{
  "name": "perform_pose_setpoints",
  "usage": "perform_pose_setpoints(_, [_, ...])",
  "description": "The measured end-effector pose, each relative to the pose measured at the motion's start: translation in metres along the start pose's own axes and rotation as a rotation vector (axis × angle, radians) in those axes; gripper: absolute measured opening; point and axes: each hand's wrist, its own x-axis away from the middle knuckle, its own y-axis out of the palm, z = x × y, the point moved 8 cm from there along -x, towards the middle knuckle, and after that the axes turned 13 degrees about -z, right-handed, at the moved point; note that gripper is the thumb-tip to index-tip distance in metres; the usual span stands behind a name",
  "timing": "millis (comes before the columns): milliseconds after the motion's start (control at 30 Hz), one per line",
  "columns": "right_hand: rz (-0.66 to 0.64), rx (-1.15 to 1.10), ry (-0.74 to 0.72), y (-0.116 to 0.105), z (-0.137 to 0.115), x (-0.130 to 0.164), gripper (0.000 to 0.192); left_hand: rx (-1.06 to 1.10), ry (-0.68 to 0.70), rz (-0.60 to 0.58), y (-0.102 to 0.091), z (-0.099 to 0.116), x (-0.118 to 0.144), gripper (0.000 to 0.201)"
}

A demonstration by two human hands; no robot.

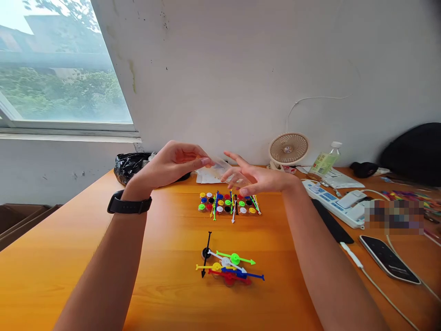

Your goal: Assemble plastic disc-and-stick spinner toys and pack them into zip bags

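Note:
My left hand (175, 162), with a black watch on its wrist, pinches a thin clear plastic bag (220, 167) above the far part of the table. Against the bag's other end is my right hand (253, 176), its fingers spread apart; whether they touch the film I cannot tell. Closer to me lies a loose group of plastic arrow spinners (225, 262) in black, white, green, yellow, blue and red. Below my hands, a patch of small coloured round pieces (220, 209) has several arrows lying across it.
A black plastic bag (129, 166) sits at the back left. Along the right are a small fan (289, 148), a bottle (324, 161), a white power strip (336, 202), cables and a phone-like device (389, 259). The wooden table (165, 285) meets the wall behind.

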Motion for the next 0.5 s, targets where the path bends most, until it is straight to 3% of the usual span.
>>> perform_pose_setpoints(167, [-0.053, 0.013, 0.022, -0.004, 0.007, 0.01, 0.122, -0.011, 0.013, 0.097, -0.009, 0.003, 0.004, 0.019])
perform_pose_setpoints(233, [0.005, 0.046, 0.012, -0.009, 0.005, 0.011, 0.118, 0.024, 0.03, 0.083, -0.007, 0.003, 0.002, 0.014])
perform_pose_setpoints(400, [0.399, 0.133, -0.156, -0.024, -0.029, 0.003, 0.062, 0.132, 0.035, -0.145, 0.018, 0.001, -0.01, 0.013])
perform_pose_setpoints(500, [0.375, 0.084, -0.257, -0.011, -0.048, -0.01, 0.049, 0.134, 0.027, -0.254, 0.031, 0.002, -0.015, 0.012])
